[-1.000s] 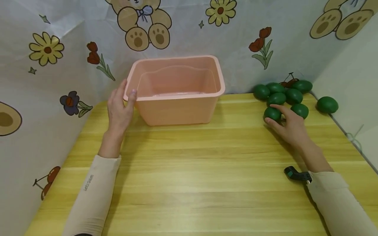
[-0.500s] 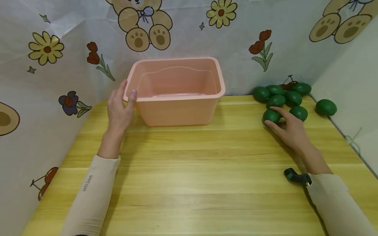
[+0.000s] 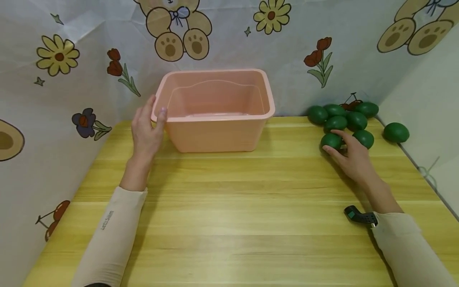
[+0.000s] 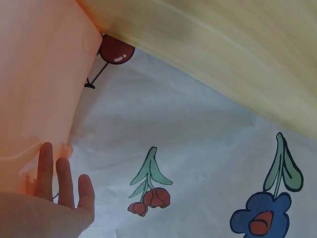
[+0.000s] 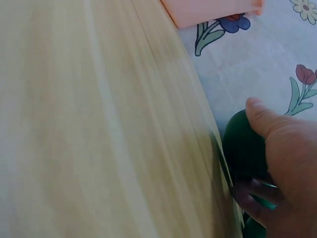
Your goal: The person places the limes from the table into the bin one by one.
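A pink plastic bin [image 3: 215, 135] stands upright at the back of the wooden table. My left hand [image 3: 146, 133] rests at its left front corner, thumb at the front rim and fingers along the side. In the left wrist view the fingers [image 4: 64, 183] are straight against the bin wall. To the right, my right hand [image 3: 353, 159] holds a smooth dark green egg-shaped piece [image 3: 330, 140] between thumb and fingers. That green piece [image 5: 242, 144] shows under the thumb in the right wrist view. Several similar green pieces [image 3: 356, 120] lie grouped right behind this hand.
One more green piece [image 3: 396, 132] lies apart by the table's right edge. A patterned white sheet [image 3: 229, 44] hangs behind the table [image 3: 229, 207] and along its left side. A black wrist device [image 3: 360, 216] juts out at the right sleeve.
Both hands keep nearly the same places, and the right hand stays on the same green piece. The whole head view has shifted slightly.
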A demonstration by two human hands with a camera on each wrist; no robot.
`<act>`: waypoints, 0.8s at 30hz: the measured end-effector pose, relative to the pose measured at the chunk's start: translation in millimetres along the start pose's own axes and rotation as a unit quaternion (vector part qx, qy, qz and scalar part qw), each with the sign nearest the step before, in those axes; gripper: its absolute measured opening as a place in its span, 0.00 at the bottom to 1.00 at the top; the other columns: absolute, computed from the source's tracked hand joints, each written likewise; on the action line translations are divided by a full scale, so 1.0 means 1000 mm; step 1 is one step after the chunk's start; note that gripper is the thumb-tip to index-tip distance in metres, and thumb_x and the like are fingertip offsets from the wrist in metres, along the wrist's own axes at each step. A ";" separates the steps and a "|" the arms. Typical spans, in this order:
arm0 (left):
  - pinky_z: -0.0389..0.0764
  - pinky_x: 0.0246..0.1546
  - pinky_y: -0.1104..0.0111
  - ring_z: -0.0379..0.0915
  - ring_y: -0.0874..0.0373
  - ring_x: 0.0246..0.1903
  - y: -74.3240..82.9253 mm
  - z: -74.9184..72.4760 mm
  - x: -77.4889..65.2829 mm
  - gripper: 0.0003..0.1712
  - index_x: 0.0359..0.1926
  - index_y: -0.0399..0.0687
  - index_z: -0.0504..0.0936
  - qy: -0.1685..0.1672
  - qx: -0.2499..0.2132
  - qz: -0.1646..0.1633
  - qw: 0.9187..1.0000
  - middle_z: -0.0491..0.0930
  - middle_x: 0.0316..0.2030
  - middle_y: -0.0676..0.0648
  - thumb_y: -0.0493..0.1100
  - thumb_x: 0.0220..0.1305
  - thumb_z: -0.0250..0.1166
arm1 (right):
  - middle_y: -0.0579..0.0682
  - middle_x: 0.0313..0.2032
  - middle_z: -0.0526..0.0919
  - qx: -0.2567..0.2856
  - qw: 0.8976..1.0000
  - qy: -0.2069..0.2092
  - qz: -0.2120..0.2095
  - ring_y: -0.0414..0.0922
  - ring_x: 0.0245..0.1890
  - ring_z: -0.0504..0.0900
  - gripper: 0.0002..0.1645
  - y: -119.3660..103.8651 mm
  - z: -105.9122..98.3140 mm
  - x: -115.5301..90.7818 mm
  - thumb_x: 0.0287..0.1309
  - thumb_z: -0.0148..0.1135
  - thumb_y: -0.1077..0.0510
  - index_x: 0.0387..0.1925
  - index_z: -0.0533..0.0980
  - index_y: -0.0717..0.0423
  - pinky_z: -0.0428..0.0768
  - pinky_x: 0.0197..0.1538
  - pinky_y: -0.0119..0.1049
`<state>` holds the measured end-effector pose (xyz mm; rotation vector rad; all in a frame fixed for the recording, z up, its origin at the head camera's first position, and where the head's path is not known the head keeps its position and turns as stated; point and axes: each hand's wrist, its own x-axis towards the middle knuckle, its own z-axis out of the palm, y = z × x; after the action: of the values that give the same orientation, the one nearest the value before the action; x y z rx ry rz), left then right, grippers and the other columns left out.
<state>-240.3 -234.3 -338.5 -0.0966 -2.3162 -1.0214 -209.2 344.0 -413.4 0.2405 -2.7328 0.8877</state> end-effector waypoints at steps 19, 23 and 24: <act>0.70 0.60 0.44 0.72 0.38 0.59 0.002 0.001 0.001 0.42 0.78 0.48 0.69 0.003 0.000 -0.002 1.000 0.77 0.64 0.31 0.66 0.73 0.53 | 0.65 0.69 0.75 0.035 0.998 0.047 0.039 0.66 0.57 0.81 0.43 -0.073 -0.014 0.037 0.71 0.63 0.36 0.79 0.64 0.47 0.78 0.51 0.39; 0.70 0.60 0.44 0.72 0.39 0.58 0.002 0.000 0.000 0.42 0.78 0.49 0.69 0.002 0.001 -0.004 1.000 0.77 0.63 0.32 0.66 0.73 0.53 | 0.60 0.65 0.80 0.065 0.994 0.077 0.043 0.48 0.55 0.82 0.42 -0.097 -0.015 0.044 0.67 0.67 0.35 0.75 0.69 0.46 0.74 0.48 0.24; 0.70 0.60 0.44 0.72 0.38 0.58 0.001 0.000 0.000 0.42 0.78 0.49 0.69 0.003 0.002 -0.003 1.000 0.77 0.63 0.32 0.66 0.73 0.53 | 0.59 0.64 0.81 0.073 0.993 0.086 0.045 0.43 0.54 0.81 0.42 -0.103 -0.015 0.045 0.65 0.68 0.34 0.74 0.71 0.45 0.74 0.48 0.21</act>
<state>-240.2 -233.1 -337.6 -0.0861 -2.3144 -1.0196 -225.5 267.0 -331.3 0.0629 -2.5399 1.0813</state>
